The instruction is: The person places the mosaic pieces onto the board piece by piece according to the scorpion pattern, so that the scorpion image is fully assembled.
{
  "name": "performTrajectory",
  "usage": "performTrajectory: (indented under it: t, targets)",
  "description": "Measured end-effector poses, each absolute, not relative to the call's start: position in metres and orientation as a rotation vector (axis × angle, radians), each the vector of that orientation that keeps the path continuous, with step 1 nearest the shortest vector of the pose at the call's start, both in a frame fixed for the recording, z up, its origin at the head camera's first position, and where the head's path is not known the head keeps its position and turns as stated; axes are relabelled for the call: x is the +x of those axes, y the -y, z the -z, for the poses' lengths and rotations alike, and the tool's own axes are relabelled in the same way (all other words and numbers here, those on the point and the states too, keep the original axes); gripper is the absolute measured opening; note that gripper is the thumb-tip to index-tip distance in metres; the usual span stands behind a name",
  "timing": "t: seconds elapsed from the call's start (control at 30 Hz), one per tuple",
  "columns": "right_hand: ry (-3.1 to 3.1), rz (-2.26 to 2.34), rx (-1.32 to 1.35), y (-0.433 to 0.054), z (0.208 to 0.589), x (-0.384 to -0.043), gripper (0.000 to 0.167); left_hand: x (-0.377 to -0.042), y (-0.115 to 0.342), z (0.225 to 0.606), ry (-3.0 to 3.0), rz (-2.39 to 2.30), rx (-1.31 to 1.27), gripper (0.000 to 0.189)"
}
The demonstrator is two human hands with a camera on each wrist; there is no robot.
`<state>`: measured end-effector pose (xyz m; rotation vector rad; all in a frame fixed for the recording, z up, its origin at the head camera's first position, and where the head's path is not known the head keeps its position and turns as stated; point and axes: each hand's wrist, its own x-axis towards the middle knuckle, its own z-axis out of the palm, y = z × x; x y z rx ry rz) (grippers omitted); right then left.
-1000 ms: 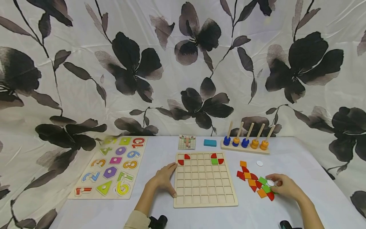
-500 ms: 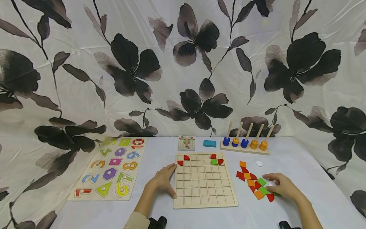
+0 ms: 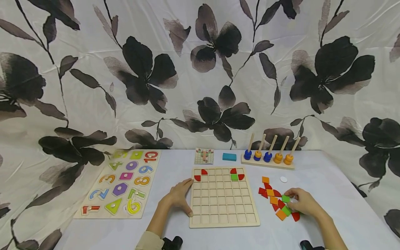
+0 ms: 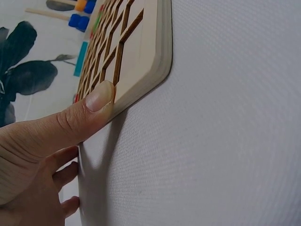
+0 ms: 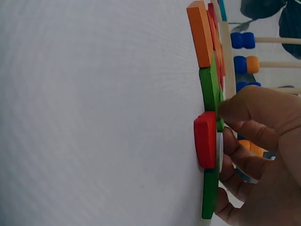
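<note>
My left hand (image 3: 179, 197) rests at the left edge of a wooden grid board (image 3: 223, 224). In the left wrist view its thumb (image 4: 99, 96) presses on the board's rim near a corner, the other fingers along the side. Red quarter-circle pieces (image 3: 204, 172) and one green square (image 3: 234, 177) sit in the board's top rows. My right hand (image 3: 303, 201) touches a loose cluster of pieces, its fingers spread over them. Around its fingertips are a green square (image 3: 285, 198), a white piece (image 3: 293, 200), partly covered, an orange square (image 3: 281, 215) and a red piece (image 5: 205, 140).
A number and shape puzzle board (image 3: 142, 210) lies at the left. Behind the grid board are a pattern card (image 3: 204, 156), a blue block (image 3: 229, 157) and a peg stand (image 3: 268, 163) with blue and orange beads. A white disc (image 3: 283, 179) lies beyond the loose pieces.
My right hand has moved left, and the green, white and orange pieces near it have slid slightly left with it. My left hand stays at the board's edge.
</note>
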<state>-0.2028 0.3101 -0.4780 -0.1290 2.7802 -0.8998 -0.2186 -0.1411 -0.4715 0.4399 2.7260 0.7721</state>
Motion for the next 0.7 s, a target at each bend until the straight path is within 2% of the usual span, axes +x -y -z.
performTrajectory:
  t: [0.23,0.5,0.7]
  targets:
    - [-2.811,0.85,-0.053,-0.304,0.476,-0.204,0.026,-0.22,0.141,0.473,-2.729,-0.763,0.442,0.115]
    - [-2.855,0.82,-0.129,-0.299,0.472,-0.206,0.018,-0.219,0.142,0.472,-2.728,-0.77,0.435,0.115]
    - [-2.818,0.881,-0.14,-0.299,0.475,-0.205,0.021,-0.218,0.141,0.472,-2.731,-0.761,0.443,0.114]
